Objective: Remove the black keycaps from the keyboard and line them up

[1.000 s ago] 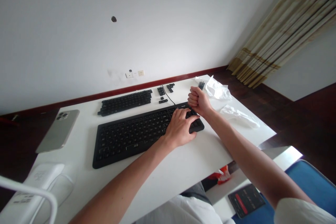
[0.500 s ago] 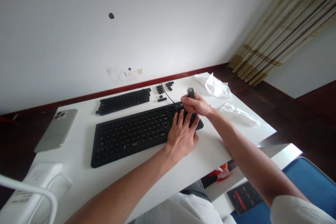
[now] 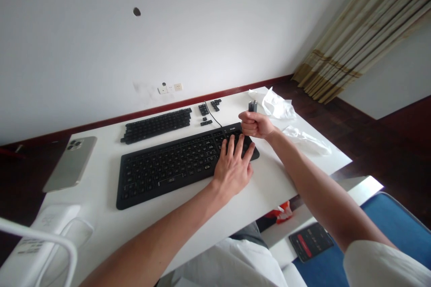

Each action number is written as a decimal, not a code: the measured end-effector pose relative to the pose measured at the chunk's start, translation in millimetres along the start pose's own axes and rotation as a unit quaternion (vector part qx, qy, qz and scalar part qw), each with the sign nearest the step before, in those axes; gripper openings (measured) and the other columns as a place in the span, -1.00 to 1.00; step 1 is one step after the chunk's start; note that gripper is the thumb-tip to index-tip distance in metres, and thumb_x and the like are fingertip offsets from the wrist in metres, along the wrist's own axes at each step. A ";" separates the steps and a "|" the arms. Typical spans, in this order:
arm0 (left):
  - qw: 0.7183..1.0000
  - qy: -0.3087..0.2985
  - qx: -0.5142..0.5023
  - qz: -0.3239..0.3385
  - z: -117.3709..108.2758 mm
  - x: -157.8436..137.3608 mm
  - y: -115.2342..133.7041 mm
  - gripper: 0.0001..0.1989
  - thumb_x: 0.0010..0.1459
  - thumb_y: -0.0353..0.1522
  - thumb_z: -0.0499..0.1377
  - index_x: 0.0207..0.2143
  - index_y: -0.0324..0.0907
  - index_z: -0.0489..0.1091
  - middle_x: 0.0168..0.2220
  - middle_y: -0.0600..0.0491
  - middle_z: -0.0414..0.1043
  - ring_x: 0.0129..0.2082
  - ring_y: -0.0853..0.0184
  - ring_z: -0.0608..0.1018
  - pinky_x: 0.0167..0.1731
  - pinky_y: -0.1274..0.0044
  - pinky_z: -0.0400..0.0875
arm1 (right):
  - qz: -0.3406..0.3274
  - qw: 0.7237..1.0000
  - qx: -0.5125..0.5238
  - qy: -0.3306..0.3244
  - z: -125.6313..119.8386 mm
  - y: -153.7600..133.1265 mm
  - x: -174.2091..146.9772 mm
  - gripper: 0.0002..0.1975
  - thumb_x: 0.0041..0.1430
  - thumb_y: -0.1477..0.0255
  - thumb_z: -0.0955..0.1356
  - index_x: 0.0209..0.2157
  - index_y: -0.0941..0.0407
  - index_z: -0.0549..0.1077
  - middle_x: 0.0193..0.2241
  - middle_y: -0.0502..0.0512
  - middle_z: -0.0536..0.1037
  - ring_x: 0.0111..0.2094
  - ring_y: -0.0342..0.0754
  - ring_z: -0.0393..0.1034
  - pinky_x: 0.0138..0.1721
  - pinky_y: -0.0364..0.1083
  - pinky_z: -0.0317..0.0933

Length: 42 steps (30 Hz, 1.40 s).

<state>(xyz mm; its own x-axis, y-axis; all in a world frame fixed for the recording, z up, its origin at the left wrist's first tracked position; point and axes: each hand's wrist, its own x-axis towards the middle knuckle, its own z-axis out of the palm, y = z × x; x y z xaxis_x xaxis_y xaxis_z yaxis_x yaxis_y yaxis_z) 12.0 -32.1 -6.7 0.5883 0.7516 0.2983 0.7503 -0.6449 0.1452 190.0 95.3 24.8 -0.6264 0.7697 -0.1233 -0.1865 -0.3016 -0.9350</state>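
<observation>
A black keyboard (image 3: 164,165) lies on the white table with its keycaps off, its bare key spots showing. My left hand (image 3: 233,163) rests flat over its right end, fingers spread. Above the keyboard's far right corner, my right hand (image 3: 255,124) is a fist around a small dark tool with a pronged top, which looks like a keycap puller (image 3: 252,106). The tool's lower end is hidden by the hands. Behind the keyboard, black keycaps (image 3: 156,125) are set out in rows, with smaller keycap groups (image 3: 203,109) to their right.
A phone (image 3: 71,161) lies face down at the left, above a white power strip (image 3: 47,228) with a cable. Crumpled white plastic wrap (image 3: 278,104) sits at the back right. A second phone (image 3: 310,241) lies lower right near a blue seat (image 3: 393,237).
My right hand has risen slightly off the keyboard and moved right with the puller. My left hand stays on the keyboard. The whole view has shifted a little.
</observation>
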 end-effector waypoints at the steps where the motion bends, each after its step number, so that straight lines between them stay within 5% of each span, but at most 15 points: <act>1: 1.000 -0.003 0.000 -0.001 -0.1 0.3 0.5 -0.38 0.40 -0.27 0.11 0.45 -0.16 0.14 0.48 -0.20 -0.02 0.44 -0.13 0.09 0.39 0.03 0.00 | 0.006 1.000 0.010 0.017 -2.0 -0.1 0.7 -0.33 0.15 -0.02 0.46 -0.55 0.03 -0.06 -0.75 -0.24 -0.11 -0.70 -0.27 -0.34 -0.74 -0.26 -0.22; 6: 1.000 -0.014 0.004 0.000 -1.3 1.3 2.1 -0.37 0.41 -0.24 0.11 0.45 -0.20 0.14 0.48 -0.26 -0.04 0.44 -0.19 0.09 0.38 0.02 0.00 | 0.015 0.999 0.013 0.043 10.5 -6.4 2.9 -0.39 0.16 0.03 0.46 -0.57 0.04 0.02 -0.73 -0.24 -0.07 -0.70 -0.28 -0.33 -0.75 -0.26 -0.26; 14: 1.000 -0.020 0.020 -0.008 -1.9 0.7 4.2 -0.33 0.38 -0.26 0.16 0.46 -0.21 0.11 0.42 -0.34 0.09 0.41 -0.18 0.17 0.37 0.04 0.02 | -0.007 0.978 -0.157 0.134 62.4 -9.4 11.5 -0.44 0.22 0.17 0.47 -0.67 0.08 0.17 -0.74 -0.14 0.10 -0.72 -0.30 -0.08 -0.74 -0.22 -0.19; 19: 1.000 -0.016 0.020 -0.010 -0.4 0.7 5.0 -0.34 0.38 -0.26 0.16 0.45 -0.21 0.12 0.42 -0.36 0.07 0.42 -0.19 0.14 0.36 0.03 0.03 | -0.001 0.968 -0.146 0.204 67.9 -9.3 18.7 -0.43 0.16 0.18 0.48 -0.69 0.06 0.12 -0.75 -0.15 0.07 -0.73 -0.31 -0.16 -0.76 -0.20 -0.23; 25: 0.999 -0.017 0.024 -0.013 1.4 1.0 5.8 -0.35 0.39 -0.26 0.14 0.45 -0.23 0.14 0.42 -0.36 0.07 0.43 -0.17 0.13 0.37 0.03 0.01 | -0.004 0.952 -0.221 0.212 74.8 -5.2 24.4 -0.45 0.18 0.16 0.46 -0.69 0.07 0.17 -0.76 -0.12 0.12 -0.73 -0.27 -0.08 -0.73 -0.16 -0.17; 32: 0.999 -0.029 0.027 -0.009 0.6 1.0 5.4 -0.44 0.40 -0.26 0.11 0.37 -0.27 0.26 0.30 -0.37 0.29 0.35 -0.13 0.30 0.37 0.04 0.03 | -0.001 0.887 -0.401 0.230 89.4 -1.1 28.1 -0.45 0.19 0.13 0.45 -0.67 0.10 0.20 -0.75 -0.07 0.24 -0.67 -0.22 0.07 -0.64 -0.15 -0.01; 38: 1.000 -0.012 0.023 -0.015 0.2 0.1 4.5 -0.35 0.38 -0.23 0.15 0.44 -0.19 0.16 0.43 -0.34 0.07 0.42 -0.16 0.15 0.37 0.05 0.03 | -0.055 0.929 -0.291 0.224 73.2 -4.1 22.6 -0.48 0.23 0.09 0.43 -0.60 0.07 0.20 -0.72 -0.11 0.17 -0.67 -0.23 0.00 -0.66 -0.16 -0.06; 42: 1.000 -0.010 0.014 -0.017 0.4 0.0 3.6 -0.34 0.37 -0.24 0.16 0.45 -0.16 0.14 0.46 -0.32 -0.03 0.44 -0.17 0.12 0.36 0.04 0.04 | -0.193 0.907 -0.199 0.317 62.0 -20.0 14.5 -0.49 0.19 0.14 0.47 -0.57 0.04 0.14 -0.71 -0.14 0.12 -0.67 -0.22 -0.06 -0.68 -0.16 -0.10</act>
<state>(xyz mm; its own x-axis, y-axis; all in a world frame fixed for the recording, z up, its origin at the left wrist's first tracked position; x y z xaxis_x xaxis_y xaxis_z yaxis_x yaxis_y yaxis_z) 14.8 -34.4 -6.6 0.5681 0.7756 0.2751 0.7776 -0.6153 0.1291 137.7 77.7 62.4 0.0117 0.9817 0.1901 0.0684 0.1889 -0.9796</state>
